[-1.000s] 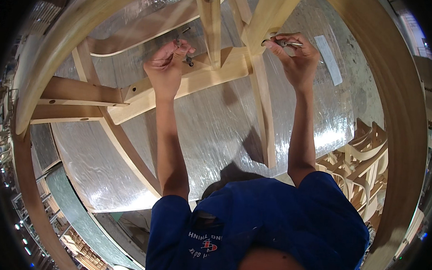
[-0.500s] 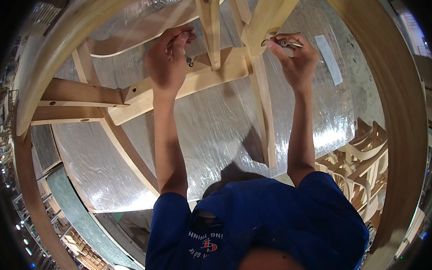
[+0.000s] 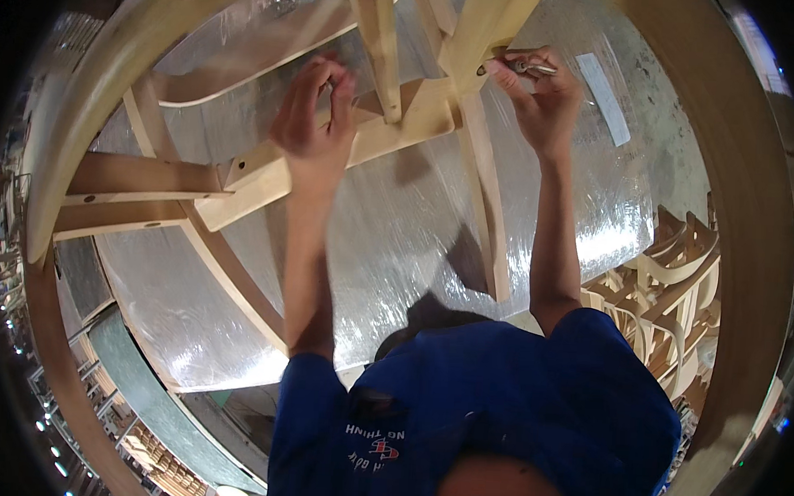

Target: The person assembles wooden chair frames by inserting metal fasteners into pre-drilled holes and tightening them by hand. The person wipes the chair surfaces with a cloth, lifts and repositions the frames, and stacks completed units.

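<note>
"What is changing at the left hand?"

"The left hand (image 3: 314,111) is blurring with motion. Its thumb and forefinger are now spreading wider than just before, and the small dark fitting beside them is no longer showing."

"Is it holding anything?"

"I'm not able to tell. The fingers are curling, and blur is hiding whatever may be lying between them."

"And the right hand?"

"The right hand (image 3: 545,104) is keeping its place, grasping a slim metal rod (image 3: 541,70) between thumb and fingers, right beside the lower end of the thick wooden post (image 3: 495,26)."

"Where is that rod sitting over the film-wrapped panel?"

"It is showing over the far part, toward the right edge, with a white paper strip (image 3: 603,99) lying between it and that edge. The film-wrapped panel (image 3: 398,221) is stretching under the wooden crossrail (image 3: 411,120) too, and the left hand is showing in front of that rail."

"Meaning what for the work?"

"I'm judging that the right hand's part is holding steady, while only the left hand's is shifting."
</note>
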Tool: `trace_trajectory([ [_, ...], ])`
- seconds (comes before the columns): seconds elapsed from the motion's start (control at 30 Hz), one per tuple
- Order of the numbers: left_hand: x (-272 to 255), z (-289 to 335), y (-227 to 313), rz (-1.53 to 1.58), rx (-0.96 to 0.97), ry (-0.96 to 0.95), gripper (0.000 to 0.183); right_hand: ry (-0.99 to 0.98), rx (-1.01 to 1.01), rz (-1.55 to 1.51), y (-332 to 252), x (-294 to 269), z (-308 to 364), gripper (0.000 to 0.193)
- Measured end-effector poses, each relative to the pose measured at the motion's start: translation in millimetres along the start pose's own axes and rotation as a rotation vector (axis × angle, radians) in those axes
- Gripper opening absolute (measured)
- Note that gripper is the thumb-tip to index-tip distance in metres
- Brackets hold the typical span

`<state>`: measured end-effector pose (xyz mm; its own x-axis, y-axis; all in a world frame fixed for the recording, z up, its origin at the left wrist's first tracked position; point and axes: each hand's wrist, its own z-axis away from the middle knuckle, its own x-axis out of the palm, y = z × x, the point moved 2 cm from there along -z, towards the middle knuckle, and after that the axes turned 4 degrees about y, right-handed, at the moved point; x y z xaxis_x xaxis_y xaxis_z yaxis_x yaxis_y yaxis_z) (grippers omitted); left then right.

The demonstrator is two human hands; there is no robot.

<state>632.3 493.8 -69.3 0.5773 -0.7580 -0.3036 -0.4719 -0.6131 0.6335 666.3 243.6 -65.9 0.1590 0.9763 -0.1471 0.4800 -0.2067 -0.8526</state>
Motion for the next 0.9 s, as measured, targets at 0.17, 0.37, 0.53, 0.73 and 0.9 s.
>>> trace_trajectory([
  [0.17, 31.4, 10.8, 8.3, 0.386, -0.118, 0.686, 0.012, 0.017, -0.023, -0.09, -3.8, 5.8, -1.5, 0.018],
  [0.37, 14.8, -12.1, -29.6, 1.072, -0.818, 0.102, 0.019, 0.009, 0.0, -0.001, -2.3, -1.4, -3.1, 0.018],
  [0.53, -0.4, -65.9, -51.3, 1.195, -0.898, -0.832, 0.015, 0.009, 0.035, -0.085, -2.9, 2.6, -1.0, 0.018],
  [0.73, -8.5, -27.7, -32.3, 0.501, -0.728, -0.076, 0.012, 0.023, 0.035, -0.061, -1.5, -2.6, -0.5, 0.019],
  [0.9, -2.9, 13.5, -8.6, 0.353, -0.488, 0.209, 0.021, 0.003, -0.007, -0.045, 2.7, 0.1, -0.7, 0.019],
])
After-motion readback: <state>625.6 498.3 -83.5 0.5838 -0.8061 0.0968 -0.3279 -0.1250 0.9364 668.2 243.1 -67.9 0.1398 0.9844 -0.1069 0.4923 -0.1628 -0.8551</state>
